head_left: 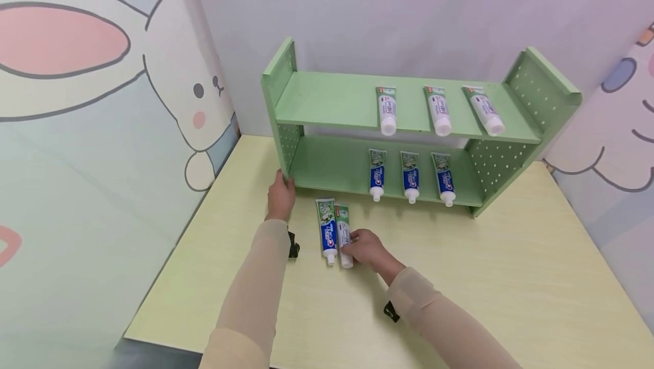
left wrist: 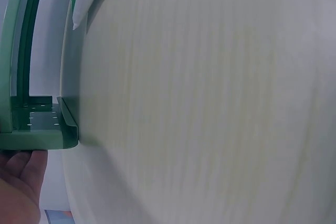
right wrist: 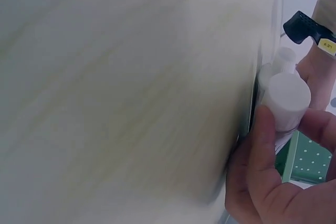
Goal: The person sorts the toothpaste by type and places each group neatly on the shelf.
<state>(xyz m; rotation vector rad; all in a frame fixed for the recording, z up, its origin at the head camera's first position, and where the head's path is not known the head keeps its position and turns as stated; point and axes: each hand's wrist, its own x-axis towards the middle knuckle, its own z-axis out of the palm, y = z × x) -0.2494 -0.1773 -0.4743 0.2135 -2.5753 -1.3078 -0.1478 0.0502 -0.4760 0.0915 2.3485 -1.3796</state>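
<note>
My right hand (head_left: 369,248) pinches a white-and-green toothpaste tube (head_left: 343,227) near its cap, with thumb and fingers on either side of the white cap (right wrist: 289,95) in the right wrist view. Close beside it on its left lies a blue-and-green toothpaste tube (head_left: 327,224), cap toward me. My left hand (head_left: 280,196) touches the lower front corner of the green shelf (head_left: 332,96). In the left wrist view its fingers (left wrist: 34,171) rest against the outer face of the shelf's side panel (left wrist: 37,140).
Three white toothpaste tubes (head_left: 438,109) lie spaced out on the upper tier, toward the right. On the lower tier lie three blue-and-green tubes (head_left: 410,173), caps past the front edge. The shelf stands on a pale wooden table (head_left: 536,278) against the wall (head_left: 409,11).
</note>
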